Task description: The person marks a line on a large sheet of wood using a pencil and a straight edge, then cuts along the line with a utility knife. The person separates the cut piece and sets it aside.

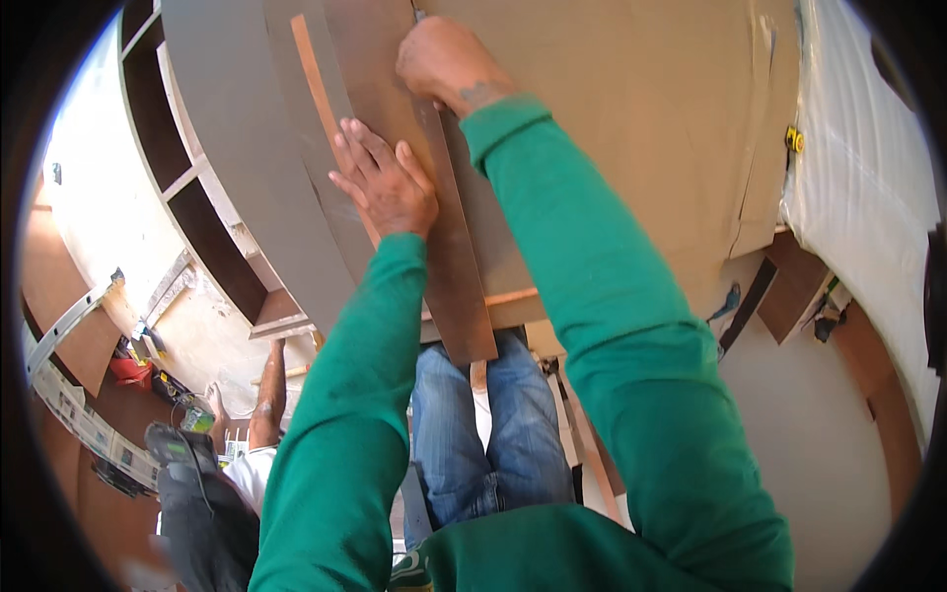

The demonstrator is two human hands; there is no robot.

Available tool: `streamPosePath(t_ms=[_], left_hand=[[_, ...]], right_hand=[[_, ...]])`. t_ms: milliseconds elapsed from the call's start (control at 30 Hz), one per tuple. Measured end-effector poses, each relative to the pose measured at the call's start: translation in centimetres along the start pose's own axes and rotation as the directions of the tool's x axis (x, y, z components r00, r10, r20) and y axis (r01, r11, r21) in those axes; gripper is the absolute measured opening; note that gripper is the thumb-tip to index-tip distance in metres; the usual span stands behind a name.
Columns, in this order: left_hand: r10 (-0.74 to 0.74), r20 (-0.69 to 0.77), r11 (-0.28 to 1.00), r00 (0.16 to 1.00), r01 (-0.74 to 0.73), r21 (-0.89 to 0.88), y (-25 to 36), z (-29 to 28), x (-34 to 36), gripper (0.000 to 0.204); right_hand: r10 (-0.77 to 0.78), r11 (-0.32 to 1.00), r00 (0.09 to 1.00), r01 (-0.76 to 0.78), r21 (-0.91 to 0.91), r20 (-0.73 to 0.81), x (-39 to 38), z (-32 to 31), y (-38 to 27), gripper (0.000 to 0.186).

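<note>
Nearest you, a second person (232, 464) crouches at lower left, one arm (268, 390) reaching up, power tool (178, 444) beside them. Your two green sleeves (612, 326) cover part of the big tan board (641, 128). One long dark brown strip (459, 286) lies along that board, its near end hanging over the edge. Your left hand (385, 183) presses flat, fingers spread, just beside the strip. Farther up, your right hand (444, 61) is closed on the strip's top; can't tell exact grip. One yellow tape measure (793, 139) far right.
</note>
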State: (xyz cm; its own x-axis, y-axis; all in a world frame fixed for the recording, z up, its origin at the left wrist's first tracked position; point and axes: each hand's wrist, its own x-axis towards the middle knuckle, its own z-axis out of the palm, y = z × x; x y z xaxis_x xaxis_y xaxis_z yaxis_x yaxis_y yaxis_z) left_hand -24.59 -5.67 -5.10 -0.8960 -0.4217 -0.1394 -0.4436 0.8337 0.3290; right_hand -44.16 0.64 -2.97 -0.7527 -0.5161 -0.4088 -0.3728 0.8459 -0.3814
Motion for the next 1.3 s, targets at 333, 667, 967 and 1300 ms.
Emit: streamPosePath(t_ms=[333,667,967,1300], left_hand=[[0.009,-0.066,0.999,0.998,-0.006,0.053,-1.9,1.3,0.3,0.069],[0.014,-0.041,1.0,0.999,-0.014,-0.011,0.0,0.7,0.2,0.067],[0.016,-0.102,1.0,0.995,-0.013,0.022,-0.1,1.0,0.4,0.066],[0.003,-0.016,0.997,1.0,-0.002,0.079,0.1,0.9,-0.2,0.066]], right_hand=[[0.371,0.816,0.927,-0.356,0.457,0.058,-13.6,3.0,-4.7,0.032],[0.506,0.65,0.739,-0.665,0.367,0.444,-33.0,8.6,-7.5,0.032],[0.488,0.605,0.6,-0.756,0.25,0.634,-46.4,11.3,-8.8,0.035],[0.44,0.757,0.894,-0.322,0.568,-0.081,-16.8,0.3,-1.7,0.035]])
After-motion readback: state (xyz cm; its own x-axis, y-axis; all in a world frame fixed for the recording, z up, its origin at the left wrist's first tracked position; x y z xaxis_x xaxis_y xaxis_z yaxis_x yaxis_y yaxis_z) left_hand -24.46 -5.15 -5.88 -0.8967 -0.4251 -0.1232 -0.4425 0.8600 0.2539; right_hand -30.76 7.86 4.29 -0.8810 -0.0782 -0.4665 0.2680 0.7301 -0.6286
